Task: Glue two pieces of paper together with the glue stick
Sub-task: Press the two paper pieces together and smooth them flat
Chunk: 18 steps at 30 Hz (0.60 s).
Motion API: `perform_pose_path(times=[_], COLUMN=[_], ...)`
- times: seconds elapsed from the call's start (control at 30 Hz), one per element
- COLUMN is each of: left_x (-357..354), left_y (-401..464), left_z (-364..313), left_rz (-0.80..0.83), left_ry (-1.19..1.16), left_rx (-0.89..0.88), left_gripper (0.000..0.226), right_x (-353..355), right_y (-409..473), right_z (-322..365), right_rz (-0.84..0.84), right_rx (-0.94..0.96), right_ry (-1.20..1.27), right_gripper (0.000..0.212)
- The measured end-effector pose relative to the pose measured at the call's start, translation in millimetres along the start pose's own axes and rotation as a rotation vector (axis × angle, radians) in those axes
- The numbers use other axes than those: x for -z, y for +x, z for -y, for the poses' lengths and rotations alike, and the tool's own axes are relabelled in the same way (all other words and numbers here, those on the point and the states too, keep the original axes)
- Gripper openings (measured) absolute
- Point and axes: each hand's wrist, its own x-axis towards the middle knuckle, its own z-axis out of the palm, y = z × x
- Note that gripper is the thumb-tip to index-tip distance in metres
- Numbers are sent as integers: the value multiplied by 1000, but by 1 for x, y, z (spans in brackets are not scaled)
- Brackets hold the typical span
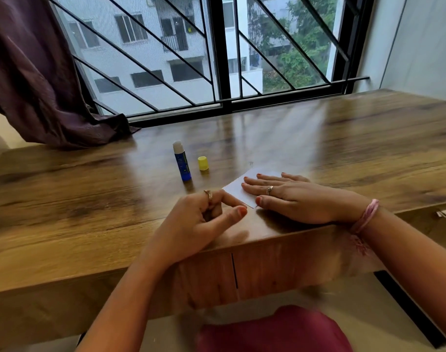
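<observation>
While the right hand (288,196) lies flat, fingers straight and spread over the paper (235,190), the sheet is pinned to the worktop (89,199) near its front edge — judged step: pressing the glued pieces down to bond. Whether one sheet or two lie stacked under the palm cannot be told; only a white strip shows at the hand's left side and beyond the fingertips. Left hand (206,214) sits just beside the paper's near-left corner, fingers curled, forefinger and thumb extended toward that corner; contact with the paper not resolvable, holds nothing that I can see. To do it well, I judge: keep the flat hand steady as anchor, smooth outward from centre to edges, align the corner before pressure sets it. Glue stick (181,161) stands upright, uncapped, behind the left hand and apart from it — its yellow cap (203,163) just beside, to its right
</observation>
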Motion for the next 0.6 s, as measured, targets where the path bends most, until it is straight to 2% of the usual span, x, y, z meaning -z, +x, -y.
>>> perform_pose_path(times=[0.23,0.33,0.47,0.6], left_x=[22,35,49,51], left_y=[8,11,21,32], left_z=[26,38,53,63], left_rz=[-122,-105,-87,-221], left_ry=[40,18,34,-93], left_rx=[199,319,487,633], left_gripper=[24,29,24,44], right_x=[7,6,5,-2], right_y=[18,28,38,38], right_z=[-6,-6,-7,-7], right_rz=[96,72,29,-35], right_rx=[-135,-214,-276,-286], right_ry=[-22,-61,-70,-66], right_gripper=[62,67,69,68])
